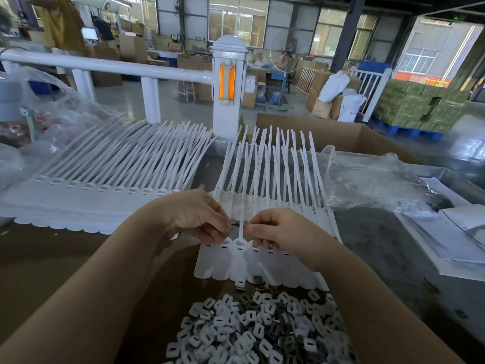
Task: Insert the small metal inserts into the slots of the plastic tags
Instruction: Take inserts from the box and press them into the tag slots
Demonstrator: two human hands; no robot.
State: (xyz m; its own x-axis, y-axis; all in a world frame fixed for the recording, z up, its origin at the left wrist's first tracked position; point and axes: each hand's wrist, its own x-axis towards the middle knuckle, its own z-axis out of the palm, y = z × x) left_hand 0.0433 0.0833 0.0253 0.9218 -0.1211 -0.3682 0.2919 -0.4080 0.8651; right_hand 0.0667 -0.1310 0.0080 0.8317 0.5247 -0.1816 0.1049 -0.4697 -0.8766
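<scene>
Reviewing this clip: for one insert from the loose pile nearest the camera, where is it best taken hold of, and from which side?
Probably from above, pinching an insert lying on top of the pile by two opposite outer edges. The pieces are small, flat and slotted, heaped at mixed angles, so the edges are what fingers can catch. Both hands are busy at the strip of tags.

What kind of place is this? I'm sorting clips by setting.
Most likely a factory or warehouse assembly floor: sheets of white plastic tags cover the workbench, a heap of small inserts lies in front, and cardboard boxes and wrapped pallet loads stand behind.
</scene>
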